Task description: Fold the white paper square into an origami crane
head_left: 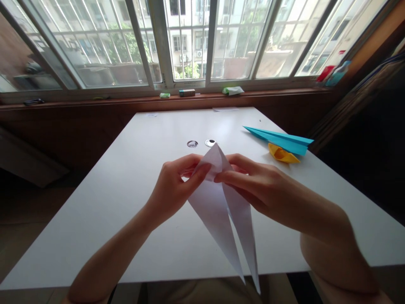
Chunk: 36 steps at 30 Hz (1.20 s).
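A folded white paper (221, 211) with two long pointed flaps is held above the white table (126, 190), its tips hanging toward me past the table's near edge. My left hand (174, 185) pinches the paper's upper left part, fingers closed on it. From the right side, my right hand (259, 185) grips the upper part of the paper with thumb and fingers pressed together.
A blue paper plane (281, 140) and a yellow folded paper boat (282, 153) lie at the table's right. Two small round objects (201, 143) sit mid-table. Small items rest on the wooden window sill (202, 96) behind. A dark chair or cloth (363, 139) stands at right.
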Each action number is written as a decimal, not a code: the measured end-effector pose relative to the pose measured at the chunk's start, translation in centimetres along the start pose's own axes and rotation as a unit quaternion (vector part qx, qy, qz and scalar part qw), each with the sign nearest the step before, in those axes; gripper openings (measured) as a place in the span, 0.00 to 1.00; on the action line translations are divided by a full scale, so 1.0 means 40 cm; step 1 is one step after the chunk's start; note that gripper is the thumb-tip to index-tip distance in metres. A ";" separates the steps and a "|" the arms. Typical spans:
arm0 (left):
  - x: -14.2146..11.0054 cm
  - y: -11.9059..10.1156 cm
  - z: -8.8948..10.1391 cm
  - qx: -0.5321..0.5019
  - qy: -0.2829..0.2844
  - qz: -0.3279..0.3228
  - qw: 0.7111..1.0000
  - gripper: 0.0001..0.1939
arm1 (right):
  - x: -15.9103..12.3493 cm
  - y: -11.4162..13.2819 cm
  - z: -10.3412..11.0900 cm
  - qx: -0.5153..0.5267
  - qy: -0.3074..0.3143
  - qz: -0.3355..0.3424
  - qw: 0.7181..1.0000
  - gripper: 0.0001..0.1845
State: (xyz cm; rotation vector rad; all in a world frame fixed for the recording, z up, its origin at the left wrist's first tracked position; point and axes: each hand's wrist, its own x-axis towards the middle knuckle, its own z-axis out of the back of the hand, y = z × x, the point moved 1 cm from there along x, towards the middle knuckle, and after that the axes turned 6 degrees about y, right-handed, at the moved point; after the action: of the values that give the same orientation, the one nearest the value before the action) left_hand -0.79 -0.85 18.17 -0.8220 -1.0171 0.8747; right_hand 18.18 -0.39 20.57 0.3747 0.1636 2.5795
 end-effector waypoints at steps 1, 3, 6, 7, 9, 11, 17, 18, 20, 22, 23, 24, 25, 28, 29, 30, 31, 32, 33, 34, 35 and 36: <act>0.000 0.000 -0.002 0.005 0.001 0.000 1.000 0.09 | -0.003 -0.001 0.001 -0.004 0.005 0.000 1.000 0.15; 0.000 0.001 -0.005 0.022 0.001 0.005 1.000 0.10 | -0.008 -0.003 0.001 -0.009 0.014 0.003 1.000 0.16; -0.002 -0.001 -0.007 0.049 0.001 0.009 0.999 0.10 | -0.013 -0.004 -0.002 -0.026 0.026 0.003 0.999 0.16; -0.003 -0.002 -0.007 0.055 0.004 0.008 0.998 0.10 | -0.013 -0.004 -0.003 -0.033 0.027 0.001 0.999 0.14; -0.005 -0.004 -0.006 0.062 0.009 0.006 0.998 0.10 | -0.014 -0.002 -0.004 -0.040 0.023 -0.003 0.999 0.12; -0.006 -0.004 -0.005 0.067 0.010 0.005 0.998 0.10 | -0.013 0.000 -0.005 -0.034 0.015 -0.006 0.999 0.10; -0.010 0.010 -0.007 0.064 -0.010 -0.003 0.998 0.10 | -0.011 0.001 -0.013 -0.023 0.010 -0.006 1.000 0.09; -0.011 0.012 -0.008 0.060 -0.014 -0.004 0.998 0.10 | -0.011 0.002 -0.014 -0.023 0.012 -0.005 1.000 0.09; -0.013 0.014 -0.009 0.047 -0.019 -0.004 0.999 0.09 | -0.011 0.003 -0.015 -0.023 0.008 -0.006 1.000 0.09; -0.014 0.014 -0.010 0.029 -0.019 -0.001 0.999 0.08 | -0.012 0.004 -0.015 -0.022 -0.005 -0.010 1.000 0.09; -0.014 0.013 -0.011 0.017 -0.015 0.000 1.000 0.08 | -0.014 0.005 -0.014 -0.022 -0.008 -0.012 1.000 0.09; -0.014 0.013 -0.013 0.003 -0.006 0.002 1.000 0.08 | -0.016 0.006 -0.013 -0.021 -0.010 -0.015 1.000 0.09; -0.014 0.012 -0.015 -0.011 0.007 0.005 1.000 0.09 | -0.018 0.007 -0.012 -0.021 -0.009 -0.018 1.000 0.09; -0.012 0.010 -0.022 -0.040 0.051 0.012 0.998 0.10 | -0.024 0.009 -0.011 -0.017 0.012 -0.026 0.999 0.07; -0.012 0.010 -0.024 -0.044 0.059 0.012 0.997 0.10 | -0.025 0.009 -0.011 -0.015 0.019 -0.027 0.999 0.07; -0.012 0.010 -0.025 -0.048 0.063 0.011 0.997 0.11 | -0.025 0.010 -0.012 -0.012 0.025 -0.026 0.999 0.07; -0.012 0.011 -0.027 -0.050 0.062 0.011 0.997 0.11 | -0.024 0.010 -0.013 -0.010 0.030 -0.025 0.999 0.07; -0.012 0.012 -0.028 -0.053 0.056 0.011 0.997 0.11 | -0.023 0.010 -0.015 -0.008 0.031 -0.023 0.999 0.07; -0.012 0.014 -0.030 -0.055 0.047 0.011 0.997 0.11 | -0.021 0.010 -0.017 -0.007 0.029 -0.021 0.999 0.07; -0.012 0.016 -0.031 -0.057 0.036 0.010 0.998 0.11 | -0.019 0.010 -0.019 -0.006 0.025 -0.020 0.999 0.07; -0.012 0.018 -0.032 -0.057 0.024 0.010 0.998 0.11 | -0.016 0.010 -0.021 -0.005 0.023 -0.018 1.000 0.07; -0.012 0.020 -0.032 -0.057 0.011 0.008 0.998 0.10 | -0.014 0.010 -0.023 -0.005 0.021 -0.016 1.000 0.08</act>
State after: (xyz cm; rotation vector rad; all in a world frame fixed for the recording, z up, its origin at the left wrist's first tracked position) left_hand 0.13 -1.15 16.89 -0.9349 -1.0485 0.8253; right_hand 18.17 -1.05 19.64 0.3119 0.1702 2.5569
